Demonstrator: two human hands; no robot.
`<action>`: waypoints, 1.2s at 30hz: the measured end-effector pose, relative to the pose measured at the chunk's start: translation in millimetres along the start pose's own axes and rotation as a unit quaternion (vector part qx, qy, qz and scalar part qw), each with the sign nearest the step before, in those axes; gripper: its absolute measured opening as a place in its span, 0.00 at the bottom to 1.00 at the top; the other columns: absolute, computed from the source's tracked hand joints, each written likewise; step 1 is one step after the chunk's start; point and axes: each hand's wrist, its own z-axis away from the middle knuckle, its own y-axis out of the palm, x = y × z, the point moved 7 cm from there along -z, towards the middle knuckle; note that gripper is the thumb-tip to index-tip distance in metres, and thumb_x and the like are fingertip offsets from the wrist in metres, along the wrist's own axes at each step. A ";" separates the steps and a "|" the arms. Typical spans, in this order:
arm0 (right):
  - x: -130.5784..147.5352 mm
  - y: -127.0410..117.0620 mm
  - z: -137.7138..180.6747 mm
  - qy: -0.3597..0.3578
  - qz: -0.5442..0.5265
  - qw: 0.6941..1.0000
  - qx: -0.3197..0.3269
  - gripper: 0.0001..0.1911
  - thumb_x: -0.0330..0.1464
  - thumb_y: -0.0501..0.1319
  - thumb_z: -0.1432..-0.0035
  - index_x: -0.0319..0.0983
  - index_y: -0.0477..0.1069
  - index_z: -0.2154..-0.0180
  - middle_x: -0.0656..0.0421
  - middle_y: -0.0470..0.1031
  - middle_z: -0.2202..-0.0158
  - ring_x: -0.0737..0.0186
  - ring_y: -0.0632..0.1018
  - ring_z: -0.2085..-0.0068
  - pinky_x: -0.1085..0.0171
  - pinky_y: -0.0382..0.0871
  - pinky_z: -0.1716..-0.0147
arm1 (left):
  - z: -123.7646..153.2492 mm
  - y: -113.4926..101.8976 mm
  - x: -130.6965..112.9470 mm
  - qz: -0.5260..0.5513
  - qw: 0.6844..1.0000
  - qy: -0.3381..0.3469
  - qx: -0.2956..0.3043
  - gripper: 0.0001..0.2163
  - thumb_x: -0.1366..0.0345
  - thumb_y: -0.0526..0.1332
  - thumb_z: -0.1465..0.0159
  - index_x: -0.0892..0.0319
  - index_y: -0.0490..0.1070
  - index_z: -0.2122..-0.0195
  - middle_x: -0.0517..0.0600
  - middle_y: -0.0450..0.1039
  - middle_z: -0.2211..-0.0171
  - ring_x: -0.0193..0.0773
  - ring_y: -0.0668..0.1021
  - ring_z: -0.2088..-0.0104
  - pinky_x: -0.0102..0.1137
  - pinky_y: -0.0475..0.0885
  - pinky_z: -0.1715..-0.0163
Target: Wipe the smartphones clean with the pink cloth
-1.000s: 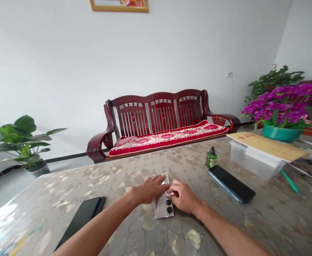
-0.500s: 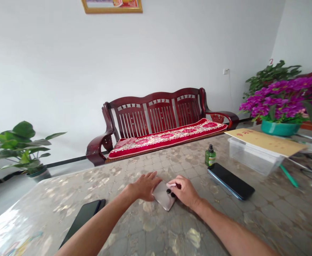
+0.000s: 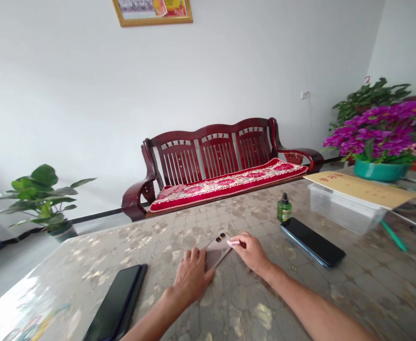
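A pale pinkish phone lies back up on the patterned table, its dark round camera lenses pointing away from me. My left hand grips its near-left end, thumb along the near edge and fingers at the far edge. Between the thumb and fingers of my right hand is a small pale pink piece, perhaps folded cloth; its kind is unclear. It is at the phone's right edge, beside the lenses. Left of my left arm rests a dark phone. Another black phone lies right of my right hand.
A small green bottle stands by the black phone. Farther right are a clear plastic box with a tan envelope on top, a green pen and purple flowers in a teal pot. A red-cushioned wooden bench stands behind the table.
The pinkish phone has been turned, so its lenses moved from the near right to the far end. My left hand shifted nearer to me along it. The right hand still pinches the pink piece.
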 end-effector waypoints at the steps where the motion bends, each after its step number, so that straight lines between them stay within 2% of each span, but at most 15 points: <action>1: 0.6 0.8 -0.2 0.000 0.006 1.000 0.005 0.10 0.36 0.62 0.43 0.40 0.80 0.65 0.58 0.75 0.70 0.62 0.76 0.67 0.66 0.66 0.66 | 6.2 0.2 -5.0 0.015 1.000 0.007 -0.012 0.26 0.56 0.56 0.37 0.60 0.61 0.39 0.59 0.65 0.45 0.54 0.66 0.45 0.42 0.64 0.47; 3: 1.6 2.5 -0.7 0.003 0.021 1.000 0.015 0.09 0.34 0.61 0.44 0.40 0.80 0.65 0.58 0.75 0.69 0.62 0.76 0.67 0.66 0.66 0.65 | 17.7 2.6 -13.3 0.047 0.999 0.025 -0.013 0.29 0.55 0.59 0.40 0.59 0.61 0.38 0.57 0.63 0.42 0.54 0.64 0.43 0.42 0.63 0.45; 6: 2.5 5.1 -1.1 0.010 0.048 0.998 0.027 0.09 0.31 0.61 0.44 0.40 0.80 0.64 0.57 0.75 0.67 0.62 0.77 0.65 0.66 0.67 0.63 | 30.3 6.5 -24.6 0.099 0.991 0.087 0.002 0.32 0.59 0.62 0.44 0.56 0.60 0.37 0.54 0.58 0.37 0.53 0.62 0.41 0.40 0.60 0.42; 9: 3.1 7.2 -1.3 0.012 0.069 0.997 0.036 0.10 0.28 0.60 0.45 0.41 0.80 0.63 0.57 0.75 0.65 0.61 0.77 0.62 0.66 0.67 0.60 | 35.8 10.6 -29.8 0.154 0.976 0.150 0.014 0.31 0.63 0.62 0.43 0.54 0.60 0.37 0.52 0.57 0.36 0.50 0.62 0.40 0.38 0.60 0.40; 12: 4.3 8.7 -1.6 0.000 0.085 0.996 0.037 0.10 0.26 0.59 0.45 0.41 0.79 0.64 0.57 0.75 0.64 0.62 0.77 0.61 0.67 0.67 0.59 | 36.0 13.3 -29.6 0.186 0.965 0.187 -0.007 0.28 0.67 0.61 0.42 0.52 0.63 0.38 0.51 0.59 0.37 0.48 0.64 0.41 0.39 0.61 0.40; 20: 19.4 10.0 5.1 -0.035 0.101 0.992 0.060 0.11 0.26 0.57 0.43 0.42 0.78 0.65 0.58 0.73 0.65 0.63 0.76 0.63 0.67 0.67 0.61 | 38.3 17.1 -29.3 0.189 0.958 0.208 -0.064 0.26 0.67 0.63 0.39 0.51 0.63 0.39 0.52 0.61 0.38 0.49 0.65 0.41 0.42 0.61 0.39; 27: 44.8 18.9 24.1 -0.144 0.171 0.967 0.127 0.11 0.24 0.56 0.45 0.41 0.75 0.66 0.59 0.71 0.66 0.64 0.73 0.64 0.68 0.64 0.62 | 39.1 16.9 -30.1 0.193 0.954 0.215 -0.080 0.26 0.67 0.64 0.39 0.52 0.64 0.40 0.52 0.62 0.39 0.48 0.66 0.41 0.41 0.61 0.40; 36: 40.1 24.2 14.7 -0.129 0.227 0.960 0.099 0.12 0.26 0.54 0.39 0.43 0.75 0.63 0.58 0.71 0.65 0.63 0.73 0.61 0.67 0.65 0.60 | 41.1 14.1 -33.6 0.199 0.950 0.224 -0.091 0.25 0.66 0.63 0.39 0.51 0.63 0.40 0.52 0.63 0.39 0.48 0.66 0.41 0.41 0.61 0.40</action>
